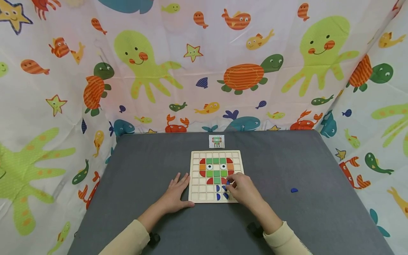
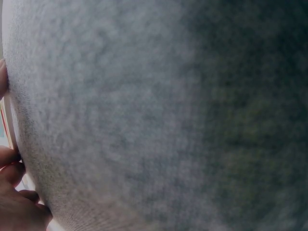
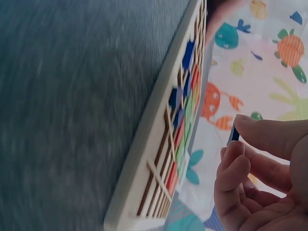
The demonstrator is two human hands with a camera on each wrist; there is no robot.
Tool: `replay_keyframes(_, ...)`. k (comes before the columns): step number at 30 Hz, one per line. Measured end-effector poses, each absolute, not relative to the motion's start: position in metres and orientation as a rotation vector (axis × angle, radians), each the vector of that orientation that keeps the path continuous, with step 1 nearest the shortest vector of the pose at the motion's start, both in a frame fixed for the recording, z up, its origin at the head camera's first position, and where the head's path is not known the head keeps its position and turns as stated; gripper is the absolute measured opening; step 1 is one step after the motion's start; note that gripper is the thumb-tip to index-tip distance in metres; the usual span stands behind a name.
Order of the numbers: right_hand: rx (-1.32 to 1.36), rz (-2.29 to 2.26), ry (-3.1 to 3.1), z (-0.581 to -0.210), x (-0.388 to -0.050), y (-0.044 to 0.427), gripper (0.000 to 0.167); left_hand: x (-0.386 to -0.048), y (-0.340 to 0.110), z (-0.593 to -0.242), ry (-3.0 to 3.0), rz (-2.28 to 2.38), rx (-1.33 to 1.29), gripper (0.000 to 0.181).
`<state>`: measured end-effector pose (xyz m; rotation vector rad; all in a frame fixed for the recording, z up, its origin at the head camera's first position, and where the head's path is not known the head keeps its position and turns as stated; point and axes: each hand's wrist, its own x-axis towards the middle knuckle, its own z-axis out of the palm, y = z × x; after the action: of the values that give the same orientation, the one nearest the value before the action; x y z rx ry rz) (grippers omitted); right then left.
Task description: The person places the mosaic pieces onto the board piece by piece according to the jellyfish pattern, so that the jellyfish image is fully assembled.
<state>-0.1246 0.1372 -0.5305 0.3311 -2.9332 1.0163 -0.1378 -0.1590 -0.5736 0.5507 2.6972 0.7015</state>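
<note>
A wooden grid board (image 1: 198,199) lies on the grey table, with red, orange, green and eye-marked pieces set in a face-like pattern. Below these sit several blue half-round pieces (image 1: 218,196). My left hand (image 1: 173,194) rests at the board's left edge, fingers spread and thumb by the near corner; the left wrist view is mostly grey cloth. Over the board's right side, my right hand (image 1: 243,189) pinches a small blue piece (image 3: 234,135) between thumb and fingertip. In the right wrist view this piece is held apart from the board, and its face is mostly hidden.
A small picture card (image 1: 216,141) showing a coloured figure lies behind the board. One more blue half-round piece (image 1: 294,190) lies on the grey table (image 1: 146,156) to the right. A curtain (image 1: 204,95) printed with sea animals hangs behind and on both sides.
</note>
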Motion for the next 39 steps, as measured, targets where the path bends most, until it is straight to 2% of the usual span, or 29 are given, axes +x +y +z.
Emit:
replay_keyframes(22, 0.478, 0.852, -2.927, -0.552, -0.129, 0.080, 0.010, -0.138, -0.162, -0.578, 2.718, 0.688, 0.552, 0.109)
replay_keyframes(39, 0.470, 0.794, -2.965, -0.554, -0.132, 0.073, 0.012, -0.139, -0.160, -0.577, 2.714, 0.685, 0.555, 0.109)
